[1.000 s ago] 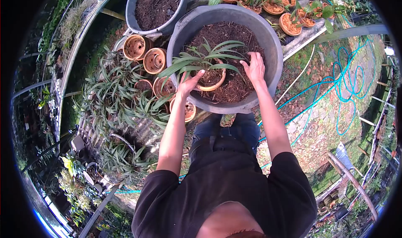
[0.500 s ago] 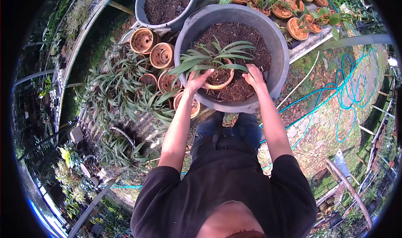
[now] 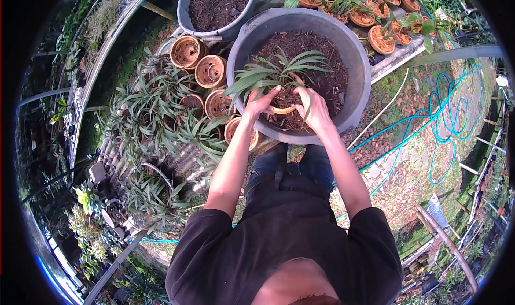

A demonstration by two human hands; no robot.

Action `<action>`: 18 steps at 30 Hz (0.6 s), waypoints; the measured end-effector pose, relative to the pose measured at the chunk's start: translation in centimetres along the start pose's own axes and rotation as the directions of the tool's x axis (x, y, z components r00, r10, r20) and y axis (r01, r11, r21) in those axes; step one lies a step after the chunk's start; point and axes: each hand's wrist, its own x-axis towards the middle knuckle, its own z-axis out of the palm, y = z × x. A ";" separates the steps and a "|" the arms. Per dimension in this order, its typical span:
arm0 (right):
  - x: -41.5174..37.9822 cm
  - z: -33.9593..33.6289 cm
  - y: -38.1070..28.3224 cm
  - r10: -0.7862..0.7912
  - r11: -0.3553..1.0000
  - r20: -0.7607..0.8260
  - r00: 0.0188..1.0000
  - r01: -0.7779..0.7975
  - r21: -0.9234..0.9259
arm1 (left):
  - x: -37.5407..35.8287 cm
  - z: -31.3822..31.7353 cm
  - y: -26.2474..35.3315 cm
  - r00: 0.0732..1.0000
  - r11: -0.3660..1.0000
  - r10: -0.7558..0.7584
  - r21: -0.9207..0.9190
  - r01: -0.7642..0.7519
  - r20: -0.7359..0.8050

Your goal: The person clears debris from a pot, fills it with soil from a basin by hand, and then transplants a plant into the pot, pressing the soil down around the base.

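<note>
Overhead, head view: one strappy plant [image 3: 286, 68] in a clay pot [image 3: 282, 110], set on soil [image 3: 331, 77] inside a grey tub [image 3: 360, 64]; my left hand [image 3: 260, 102], half open at the pot's left side, grip unclear; my right hand [image 3: 314, 110], loosely curved near the plant's base, grip unclear. Handling note: best pressed evenly, leaves spared.

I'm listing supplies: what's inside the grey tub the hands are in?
Dark soil and a clay pot holding a leafy plant, with left hand and right hand at the pot. The pot's base is covered from view.
</note>
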 end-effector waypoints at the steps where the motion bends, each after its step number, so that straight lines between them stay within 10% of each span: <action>1: 0.3 0.8 -0.3 -0.066 0.996 0.031 0.997 0.068 -0.052 | 0.0 0.1 0.1 1.000 1.000 -0.016 0.001 0.016 0.003; 7: -0.8 1.1 -2.8 -0.028 0.998 -0.200 0.979 0.017 -0.061 | -0.2 -0.1 0.1 1.000 1.000 0.003 0.006 -0.003 0.017; 18: -2.8 5.1 -3.3 -0.099 0.995 -0.076 0.992 0.097 -0.025 | 0.9 -0.8 -0.4 0.994 0.999 -0.051 -0.003 0.052 0.097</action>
